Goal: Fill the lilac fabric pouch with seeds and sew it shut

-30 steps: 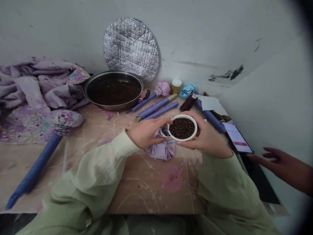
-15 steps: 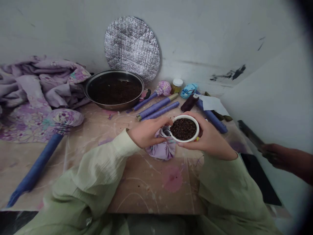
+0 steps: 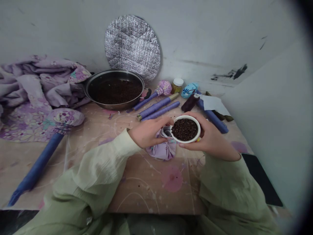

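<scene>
My right hand (image 3: pixel 210 137) is wrapped round a white cup (image 3: pixel 198 125) full of small dark grains (image 3: pixel 185 129). The cup tilts slightly toward my left. Its left rim meets the mouth of a small lilac cloth bag (image 3: pixel 163 149) standing on the table. Inside that mouth shows a shiny silvery-grey ring or lining (image 3: pixel 166 131); what it is exactly, I cannot make out. My left hand (image 3: pixel 149 132) grips the bag's mouth between thumb and fingers, the thumb tip close to the cup's rim.
Behind stands a wide pan (image 3: pixel 114 105) with dark grains, a silvery round mat (image 3: pixel 133 45) against the wall. Blue-wrapped sticks (image 3: pixel 157 106), a thread spool (image 3: pixel 188 103) and a lidded jar (image 3: pixel 177 86) lie beyond my hands. Left are a cloth-headed stick (image 3: pixel 40 163) and lilac fabric (image 3: pixel 31 88); right, a dark tablet-like slab (image 3: pixel 261 179).
Another person's hand with a dark long object has left the view at the right. My hands and the cup hold almost the same position.
</scene>
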The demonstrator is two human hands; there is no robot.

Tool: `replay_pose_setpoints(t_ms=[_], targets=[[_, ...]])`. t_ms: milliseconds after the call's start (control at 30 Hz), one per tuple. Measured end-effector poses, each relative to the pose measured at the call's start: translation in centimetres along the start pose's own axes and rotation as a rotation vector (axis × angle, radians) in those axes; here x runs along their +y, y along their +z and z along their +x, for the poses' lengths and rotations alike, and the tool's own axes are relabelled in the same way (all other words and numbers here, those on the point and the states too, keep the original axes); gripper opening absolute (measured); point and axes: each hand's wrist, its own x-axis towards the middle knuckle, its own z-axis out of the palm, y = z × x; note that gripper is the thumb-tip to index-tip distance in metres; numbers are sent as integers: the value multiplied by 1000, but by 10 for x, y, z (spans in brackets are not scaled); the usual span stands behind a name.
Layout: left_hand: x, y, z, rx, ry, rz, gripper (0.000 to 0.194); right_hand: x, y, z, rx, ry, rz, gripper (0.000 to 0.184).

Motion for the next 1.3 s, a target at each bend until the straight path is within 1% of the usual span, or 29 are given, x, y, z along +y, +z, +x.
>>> replay_pose_setpoints(t_ms=[167, 367, 467, 700, 833, 1000, 1100, 1300], targets=[[-2, 2, -1, 9, 20, -12, 44, 1, 0, 0, -4, -2, 0, 68], [-2, 2, -1, -2, 27, 21, 35, 1, 0, 0, -6, -7, -5, 67], [-2, 1, 0, -3, 25, 23, 34, 2, -1, 0, -4, -22, -18, 67], [-4, 3, -1, 16, 49, 5, 50, 3, 0, 0, -3, -42, -20, 68], [-4, 3, -1, 8, 39, 45, 44, 2, 0, 0, -12, -45, -9, 66], [-2, 2, 0, 7, 38, 35, 38, 2, -1, 0, -10, -49, -8, 66], [-3, 3, 0, 17, 48, 25, 38, 2, -1, 0, -15, -48, -14, 68], [-5, 5, 0, 25, 59, 42, 45, 2, -2, 0, -20, -52, -8, 67]])
